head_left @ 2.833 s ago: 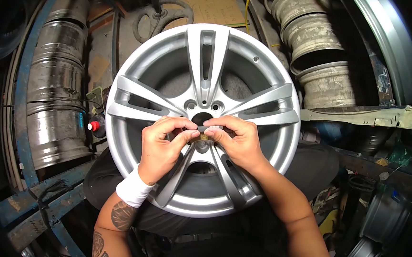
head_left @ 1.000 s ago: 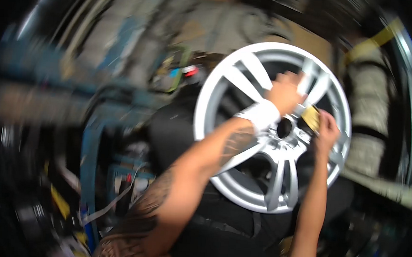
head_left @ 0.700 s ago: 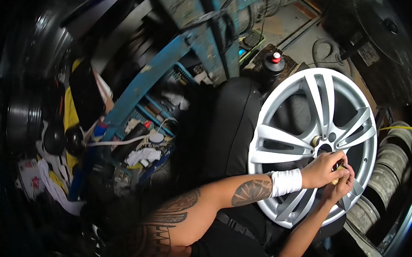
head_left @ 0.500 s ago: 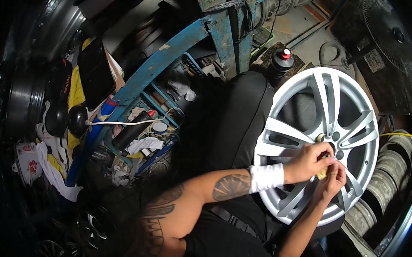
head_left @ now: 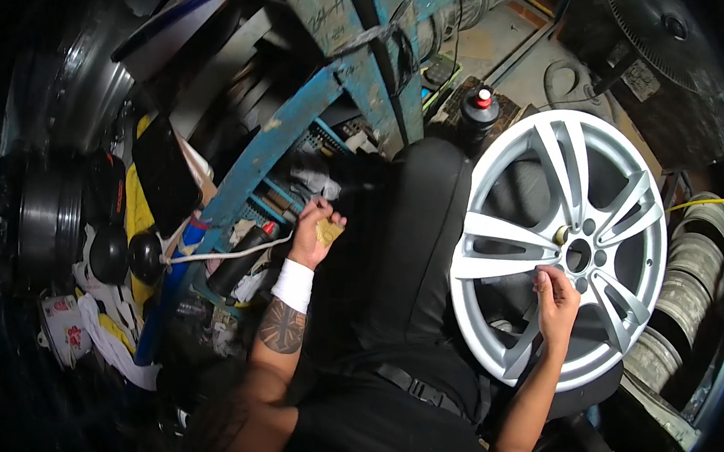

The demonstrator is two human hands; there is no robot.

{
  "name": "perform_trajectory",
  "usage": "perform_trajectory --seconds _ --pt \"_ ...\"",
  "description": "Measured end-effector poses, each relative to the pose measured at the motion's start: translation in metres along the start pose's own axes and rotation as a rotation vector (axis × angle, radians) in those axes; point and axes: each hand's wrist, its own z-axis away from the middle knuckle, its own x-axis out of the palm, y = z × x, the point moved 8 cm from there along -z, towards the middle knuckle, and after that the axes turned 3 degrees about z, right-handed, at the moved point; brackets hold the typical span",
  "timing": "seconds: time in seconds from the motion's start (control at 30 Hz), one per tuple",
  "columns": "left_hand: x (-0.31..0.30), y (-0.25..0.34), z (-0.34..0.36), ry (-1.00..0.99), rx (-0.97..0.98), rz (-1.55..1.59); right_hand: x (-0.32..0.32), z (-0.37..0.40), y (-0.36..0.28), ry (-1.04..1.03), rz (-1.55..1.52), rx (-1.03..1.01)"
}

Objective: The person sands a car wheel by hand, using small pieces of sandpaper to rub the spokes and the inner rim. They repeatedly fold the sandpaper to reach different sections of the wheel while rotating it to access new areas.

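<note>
A silver alloy wheel [head_left: 505,274] with split spokes lies tilted across my lap at the right. My left hand [head_left: 309,241], with a white band at the wrist, is away from the wheel, over the blue rack, and holds a small yellowish piece of sandpaper [head_left: 326,232]. My right hand [head_left: 557,311] is at the wheel's hub, its bent fingers pressed together by the base of a spoke near the lower bolt holes. Whether anything sits between those fingertips is hidden. One bolt hole [head_left: 561,234] at the hub's upper left shows a yellowish inside; the others look dark.
A black bottle with a red-and-white cap [head_left: 480,108] stands behind the wheel. A blue metal frame [head_left: 281,128] with baskets of tools and rags rises at the left. Several wheel rims [head_left: 683,286] are stacked at the right, below a fan [head_left: 674,29].
My left hand has left the hub and swung far left with the yellowish sandpaper. My right hand has moved slightly left and stays at the hub. The view has shifted a little.
</note>
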Motion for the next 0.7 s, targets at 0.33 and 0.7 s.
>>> perform_trajectory --seconds 0.33,0.7 --pt "-0.090 -0.047 -0.098 0.393 0.091 -1.791 -0.012 0.012 0.012 0.049 -0.126 0.036" --pt "-0.089 -0.037 -0.121 0.385 0.169 -1.850 0.064 0.200 0.036 -0.447 0.504 0.312"
